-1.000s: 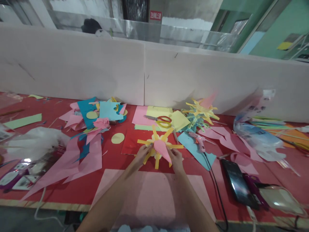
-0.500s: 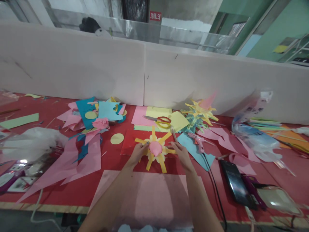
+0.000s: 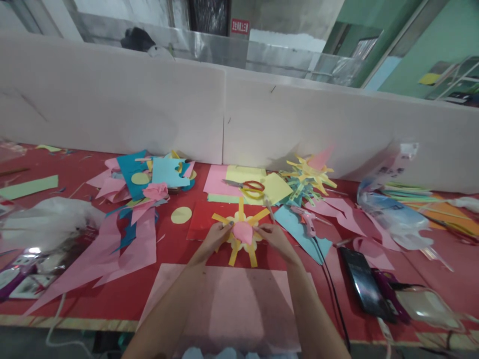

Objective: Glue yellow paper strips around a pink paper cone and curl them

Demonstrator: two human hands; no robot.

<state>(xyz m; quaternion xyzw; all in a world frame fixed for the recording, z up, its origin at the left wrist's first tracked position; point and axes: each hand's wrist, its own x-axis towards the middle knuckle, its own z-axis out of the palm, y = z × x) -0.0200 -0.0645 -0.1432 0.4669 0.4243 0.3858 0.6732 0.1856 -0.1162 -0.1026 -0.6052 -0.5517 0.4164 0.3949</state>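
Observation:
Between my hands is a paper flower [image 3: 243,233] with yellow strip petals, a scalloped pale ring and a pink rounded centre. My left hand [image 3: 217,236] pinches its left side, thumb and fingers at the edge of the ring. On the opposite side my right hand [image 3: 275,237] is closed with its fingertips at the flower's right edge, by the pink centre. The flower is over a red sheet [image 3: 202,214]; beneath my forearms lies a large pink sheet [image 3: 224,299].
Scissors [image 3: 245,187] rest on yellow paper behind the flower. A pink glue gun [image 3: 307,219] with a black cord lies to the right, near a phone [image 3: 364,281]. Pink offcuts [image 3: 138,239] spread at left. A white partition [image 3: 149,109] stands along the back.
My right hand has moved left, from the tip of the right petal in to the flower's centre. The flower has turned slightly and shifted a little to the right.

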